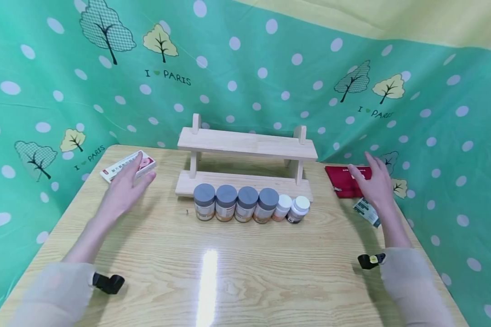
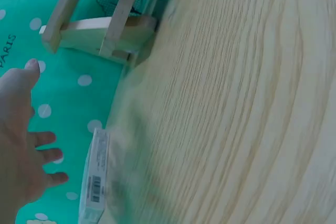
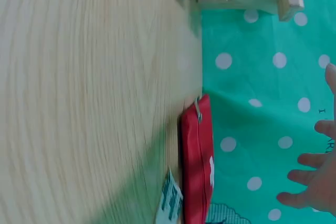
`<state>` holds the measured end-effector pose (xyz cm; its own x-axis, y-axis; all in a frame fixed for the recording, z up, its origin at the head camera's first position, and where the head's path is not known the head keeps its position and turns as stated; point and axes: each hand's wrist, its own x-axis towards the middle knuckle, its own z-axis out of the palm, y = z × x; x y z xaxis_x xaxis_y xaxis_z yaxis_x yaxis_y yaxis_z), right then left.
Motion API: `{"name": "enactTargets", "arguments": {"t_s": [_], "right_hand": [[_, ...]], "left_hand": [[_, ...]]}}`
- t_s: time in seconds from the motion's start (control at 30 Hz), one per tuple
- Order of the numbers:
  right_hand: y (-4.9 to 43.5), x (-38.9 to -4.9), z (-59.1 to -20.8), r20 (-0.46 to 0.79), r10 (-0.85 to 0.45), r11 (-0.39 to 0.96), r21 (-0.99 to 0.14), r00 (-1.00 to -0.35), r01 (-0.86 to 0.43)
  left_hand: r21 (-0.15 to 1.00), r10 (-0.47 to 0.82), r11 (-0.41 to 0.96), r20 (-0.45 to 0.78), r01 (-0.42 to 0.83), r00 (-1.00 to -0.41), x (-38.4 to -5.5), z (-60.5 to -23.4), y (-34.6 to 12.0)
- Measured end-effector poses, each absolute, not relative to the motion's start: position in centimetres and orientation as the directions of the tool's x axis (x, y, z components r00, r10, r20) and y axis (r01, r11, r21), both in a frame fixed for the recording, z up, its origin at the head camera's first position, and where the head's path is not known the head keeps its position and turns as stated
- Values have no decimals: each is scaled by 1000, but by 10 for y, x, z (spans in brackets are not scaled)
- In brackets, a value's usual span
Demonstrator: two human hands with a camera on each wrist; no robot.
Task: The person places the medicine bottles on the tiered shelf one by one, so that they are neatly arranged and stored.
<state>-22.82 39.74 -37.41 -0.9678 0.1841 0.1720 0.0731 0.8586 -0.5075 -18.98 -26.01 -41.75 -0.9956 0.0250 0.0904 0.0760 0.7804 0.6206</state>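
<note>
My left hand point(image 1: 124, 190) hovers over the left side of the table, fingers spread and holding nothing. Just beyond it lies a white medicine box point(image 1: 147, 164) with a red design, partly hidden by the fingers; its barcoded side point(image 2: 96, 187) shows in the left wrist view. On the right, my right hand point(image 1: 375, 186) is raised with spread, empty fingers. It overlaps a red zippered pouch point(image 1: 338, 181) in the head view. Beside the pouch is a small green and white packet point(image 1: 365, 210), and the pouch's zipper edge point(image 3: 198, 150) faces the right wrist camera.
A two-tier wooden rack point(image 1: 245, 143) stands at the back centre. Before it is a row of several grey-lidded jars point(image 1: 226, 204) and two white-capped bottles point(image 1: 298, 210). Green dotted cloth point(image 1: 253, 81) hangs behind and along both sides of the wooden table point(image 1: 278, 268).
</note>
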Motion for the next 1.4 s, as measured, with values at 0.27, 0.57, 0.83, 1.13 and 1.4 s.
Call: {"name": "enactTargets", "arguments": {"t_s": [0.27,0.57,0.83,1.13,1.4], "right_hand": [[375,-219,-376,184,224,718,-695,-957,34],[355,-211,-386,134,167,564,-825,-977,-17],[340,-205,-395,105,-101,502,-854,-989,-141],[331,-204,-397,51,-323,499,-839,-945,-216],[327,-202,-394,10,-443,459,-857,-896,-236]], "left_hand": [[779,34,622,82,85,-996,-188,-425,-233],[855,73,518,-68,-21,-995,-191,-436,-207],[855,124,516,-132,-50,-984,-194,-445,-199],[843,154,536,-158,-52,-975,-194,-446,-201],[822,182,568,-155,-25,-971,-196,-446,-201]]}}
